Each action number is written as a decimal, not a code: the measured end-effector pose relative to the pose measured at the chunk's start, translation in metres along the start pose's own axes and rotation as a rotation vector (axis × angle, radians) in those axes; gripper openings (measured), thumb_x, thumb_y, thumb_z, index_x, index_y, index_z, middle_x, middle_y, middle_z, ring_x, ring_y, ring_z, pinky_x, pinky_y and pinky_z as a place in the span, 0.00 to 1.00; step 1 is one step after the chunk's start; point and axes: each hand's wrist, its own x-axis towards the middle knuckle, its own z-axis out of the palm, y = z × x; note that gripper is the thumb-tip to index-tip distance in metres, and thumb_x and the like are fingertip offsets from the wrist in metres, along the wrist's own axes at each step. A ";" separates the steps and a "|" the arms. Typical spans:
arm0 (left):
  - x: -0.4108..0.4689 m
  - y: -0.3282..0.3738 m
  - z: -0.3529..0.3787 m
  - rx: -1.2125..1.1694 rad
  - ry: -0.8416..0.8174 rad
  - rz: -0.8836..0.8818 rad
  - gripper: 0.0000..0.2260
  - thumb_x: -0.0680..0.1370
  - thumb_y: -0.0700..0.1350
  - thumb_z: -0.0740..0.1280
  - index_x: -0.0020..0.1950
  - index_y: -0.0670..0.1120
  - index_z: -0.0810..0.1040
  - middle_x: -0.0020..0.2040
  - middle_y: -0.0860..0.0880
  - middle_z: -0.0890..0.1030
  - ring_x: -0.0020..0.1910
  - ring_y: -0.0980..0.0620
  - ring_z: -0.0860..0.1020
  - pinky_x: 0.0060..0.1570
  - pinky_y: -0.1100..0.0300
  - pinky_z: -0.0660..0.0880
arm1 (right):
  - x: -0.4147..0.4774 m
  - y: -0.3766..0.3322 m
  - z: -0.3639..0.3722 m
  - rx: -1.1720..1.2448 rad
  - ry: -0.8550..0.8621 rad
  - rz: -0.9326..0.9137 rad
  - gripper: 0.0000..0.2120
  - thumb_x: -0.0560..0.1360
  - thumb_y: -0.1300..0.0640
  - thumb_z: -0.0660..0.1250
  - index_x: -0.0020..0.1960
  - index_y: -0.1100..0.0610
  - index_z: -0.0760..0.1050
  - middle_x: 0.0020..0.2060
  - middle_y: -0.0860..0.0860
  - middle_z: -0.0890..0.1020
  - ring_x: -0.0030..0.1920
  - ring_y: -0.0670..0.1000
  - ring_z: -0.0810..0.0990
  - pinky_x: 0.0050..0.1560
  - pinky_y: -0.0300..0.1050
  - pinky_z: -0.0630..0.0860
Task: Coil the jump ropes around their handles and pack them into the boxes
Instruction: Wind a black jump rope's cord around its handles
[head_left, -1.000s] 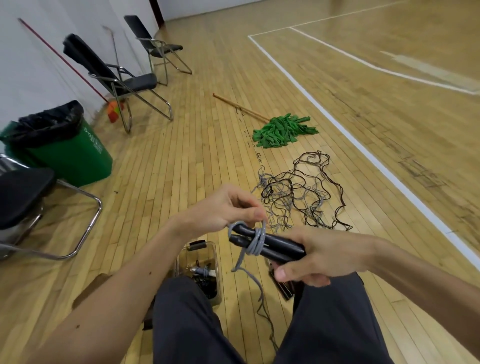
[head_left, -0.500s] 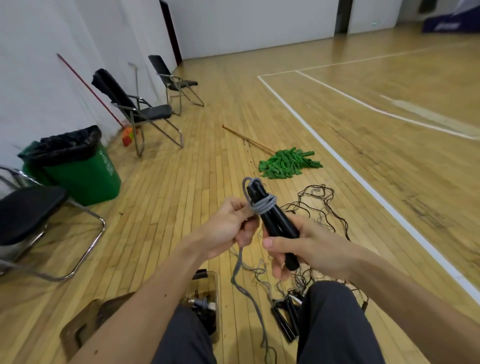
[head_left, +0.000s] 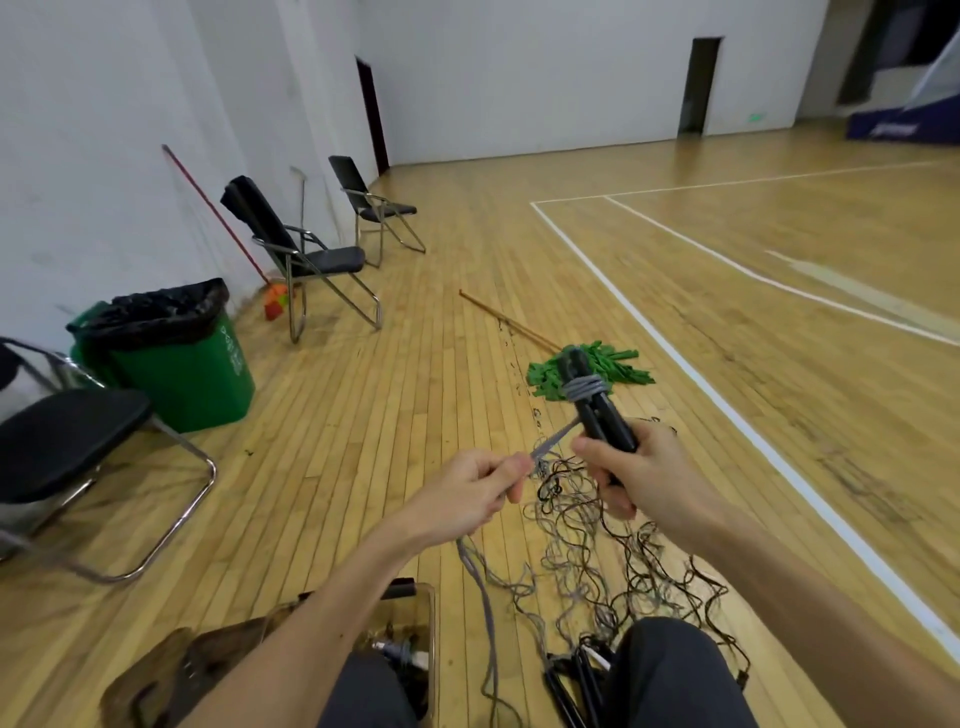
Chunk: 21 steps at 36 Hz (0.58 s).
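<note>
Right hand (head_left: 649, 467) grips the paired black handles (head_left: 605, 421); left hand (head_left: 467, 493) pinches the gray rope (head_left: 558, 440). Clear box (head_left: 432, 634) on the floor (head_left: 363, 467) holds a coiled rope (head_left: 400, 649).

bare forearms (head_left: 322, 613), dark grey trousers (head_left: 675, 675)

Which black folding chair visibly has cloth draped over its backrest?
The middle black folding chair, beyond the green bin; the far chair shows a bare backrest.
</note>
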 end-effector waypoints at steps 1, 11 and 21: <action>-0.002 -0.001 -0.001 0.069 0.024 0.019 0.23 0.82 0.59 0.57 0.40 0.41 0.75 0.27 0.49 0.66 0.24 0.54 0.64 0.28 0.61 0.62 | 0.004 0.000 -0.005 0.001 0.040 0.000 0.08 0.80 0.61 0.67 0.46 0.63 0.70 0.32 0.55 0.70 0.25 0.50 0.66 0.25 0.43 0.65; -0.019 0.001 -0.006 0.761 0.166 0.200 0.19 0.84 0.59 0.54 0.40 0.50 0.73 0.32 0.51 0.74 0.31 0.53 0.72 0.36 0.58 0.71 | 0.022 0.041 -0.021 -0.137 0.115 0.138 0.09 0.80 0.60 0.69 0.48 0.63 0.70 0.29 0.52 0.69 0.24 0.49 0.65 0.25 0.43 0.63; -0.020 0.035 -0.028 1.225 0.122 0.426 0.18 0.85 0.57 0.51 0.53 0.48 0.75 0.36 0.55 0.70 0.31 0.56 0.69 0.31 0.64 0.67 | 0.032 0.051 0.001 -0.290 -0.032 0.232 0.08 0.81 0.59 0.67 0.47 0.61 0.70 0.31 0.52 0.70 0.25 0.47 0.66 0.25 0.42 0.64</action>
